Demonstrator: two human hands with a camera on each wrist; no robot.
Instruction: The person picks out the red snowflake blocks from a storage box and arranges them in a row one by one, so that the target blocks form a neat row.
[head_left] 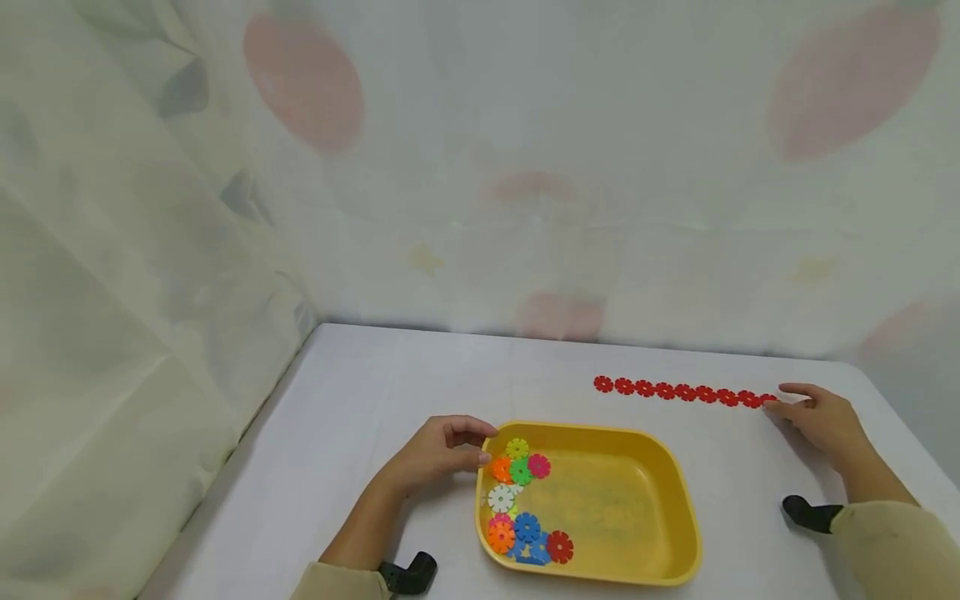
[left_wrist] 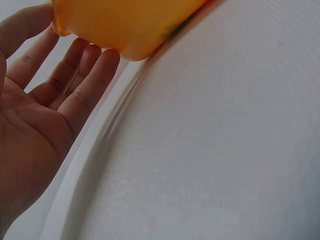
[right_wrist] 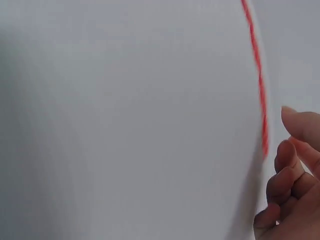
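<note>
A yellow plastic tray sits on the white table, with several coloured snowflake discs piled at its left end. My left hand rests against the tray's far-left corner. In the left wrist view its fingers lie nearly straight against the tray's outer wall. A straight chain of red discs lies beyond the tray on the right. My right hand is at the chain's right end, thumb tip touching the last disc. In the right wrist view its fingers are loosely curled beside the chain's end.
The white table is backed and flanked on the left by a pale patterned curtain. Black wrist-camera mounts show near both sleeves. The table's left edge runs diagonally past my left arm.
</note>
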